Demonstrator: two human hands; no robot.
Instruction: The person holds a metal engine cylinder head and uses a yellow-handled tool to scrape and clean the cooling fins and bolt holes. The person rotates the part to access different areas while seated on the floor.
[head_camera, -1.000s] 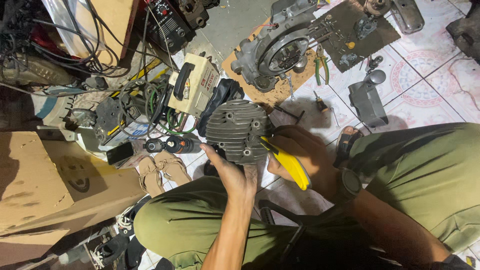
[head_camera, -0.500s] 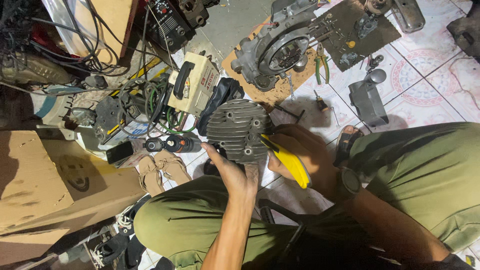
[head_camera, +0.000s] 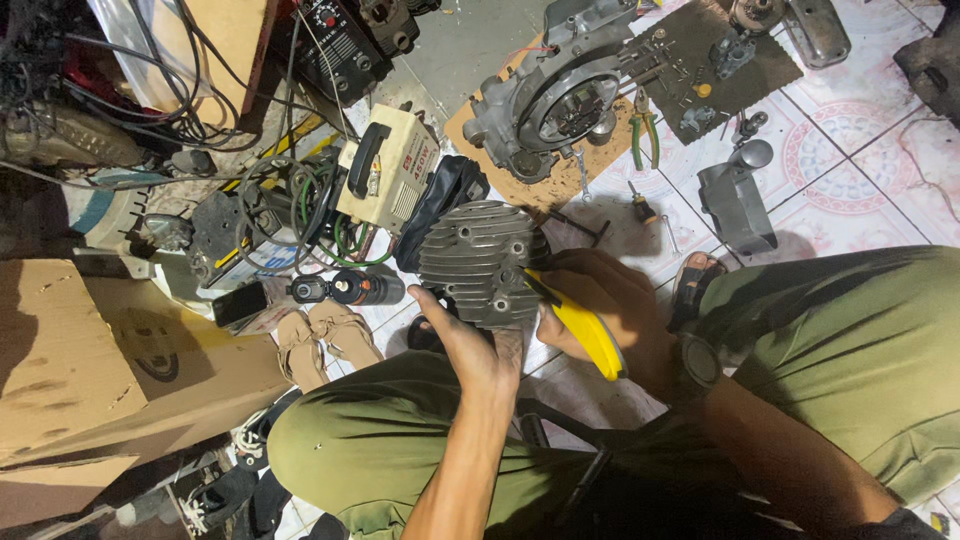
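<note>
Finned cylinder head (head_camera: 482, 262) | left hand (head_camera: 470, 345) fingers grasp it | right hand (head_camera: 610, 305) fingers grip yellow-handled tool (head_camera: 585, 335)

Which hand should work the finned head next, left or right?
Right. The right hand already grips the yellow tool, its tip at the finned head; the left hand supports it from below.

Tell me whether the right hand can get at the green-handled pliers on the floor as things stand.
Probably not right away: the right hand grips a yellow-handled tool against the finned cylinder head. The green-handled pliers lie apart on the floor beyond, nothing covering them.
</note>
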